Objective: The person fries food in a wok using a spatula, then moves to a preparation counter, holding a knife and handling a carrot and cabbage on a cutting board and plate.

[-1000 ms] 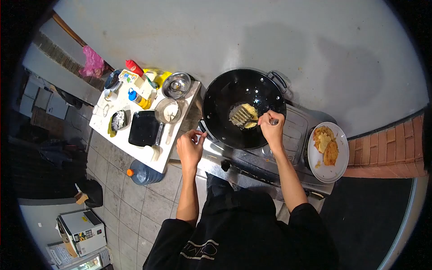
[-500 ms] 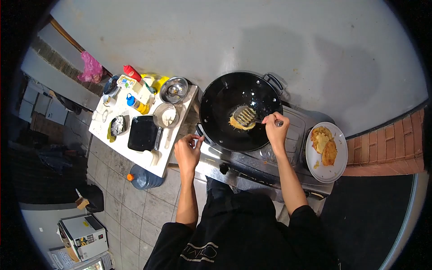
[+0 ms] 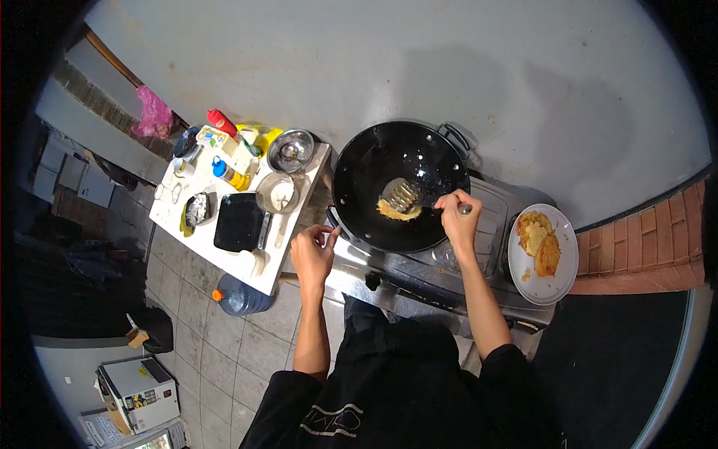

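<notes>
A large black wok point(image 3: 374, 161) sits on the metal stove point(image 3: 479, 224). Inside it lies a yellow piece of food point(image 3: 398, 212), partly covered by the slotted head of a spatula point(image 3: 402, 194). My right hand point(image 3: 458, 213) is closed around the spatula's handle, over the wok's near right rim. Beside the wok's near left handle point(image 3: 333, 217) is my left hand point(image 3: 314, 251), its thumb and fingers pinched at that handle; whether they grip it is hard to make out. To the right, a white plate point(image 3: 565, 258) bears fried golden pieces point(image 3: 547, 256).
Left of the stove stands a white table point(image 3: 202, 243) with a black square pan point(image 3: 239, 222), a metal bowl point(image 3: 290, 150), a bowl of white powder point(image 3: 277, 192), a blue-capped bottle point(image 3: 230, 174) and a red bottle point(image 3: 221, 123). A large water bottle point(image 3: 243, 295) stands on the floor.
The spatula and food have shifted left and nearer in the wok, the spatula now over the food's far side. My right hand moved slightly right. My left hand stays by the wok handle.
</notes>
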`<state>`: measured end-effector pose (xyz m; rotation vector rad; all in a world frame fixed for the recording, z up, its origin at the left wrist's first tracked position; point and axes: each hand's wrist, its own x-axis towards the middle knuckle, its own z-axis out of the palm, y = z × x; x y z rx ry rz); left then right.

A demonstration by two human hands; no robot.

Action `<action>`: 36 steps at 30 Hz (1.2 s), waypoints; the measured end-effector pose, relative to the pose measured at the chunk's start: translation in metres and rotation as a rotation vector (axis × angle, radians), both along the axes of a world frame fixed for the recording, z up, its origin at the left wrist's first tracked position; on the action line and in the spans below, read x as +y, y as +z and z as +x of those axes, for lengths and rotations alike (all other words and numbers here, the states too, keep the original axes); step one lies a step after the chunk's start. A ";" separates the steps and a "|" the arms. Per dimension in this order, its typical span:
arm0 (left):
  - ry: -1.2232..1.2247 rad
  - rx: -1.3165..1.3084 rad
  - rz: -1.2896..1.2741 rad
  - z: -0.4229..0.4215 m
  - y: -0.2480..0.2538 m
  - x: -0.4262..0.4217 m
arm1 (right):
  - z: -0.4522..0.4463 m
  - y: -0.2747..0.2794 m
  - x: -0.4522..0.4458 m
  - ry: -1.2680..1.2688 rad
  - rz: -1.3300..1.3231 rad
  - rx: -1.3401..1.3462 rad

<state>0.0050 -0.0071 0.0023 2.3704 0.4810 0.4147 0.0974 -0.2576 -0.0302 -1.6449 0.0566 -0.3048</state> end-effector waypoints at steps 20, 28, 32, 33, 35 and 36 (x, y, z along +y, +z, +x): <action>0.004 0.002 0.000 -0.001 -0.002 -0.001 | -0.006 0.007 -0.004 0.012 -0.174 -0.004; 0.001 -0.009 -0.015 -0.004 -0.007 0.000 | 0.001 -0.008 0.012 0.022 -0.046 -0.090; -0.006 -0.016 0.006 -0.003 -0.006 0.000 | 0.008 -0.013 0.015 0.055 -0.153 -0.126; -0.009 -0.001 0.014 -0.004 -0.007 0.000 | 0.010 -0.013 0.014 0.059 -0.153 -0.125; -0.010 0.004 0.010 -0.005 -0.008 0.000 | 0.014 -0.017 0.011 0.145 -0.074 -0.123; -0.012 -0.003 0.008 -0.003 -0.008 0.000 | 0.017 -0.016 0.009 0.167 -0.080 -0.134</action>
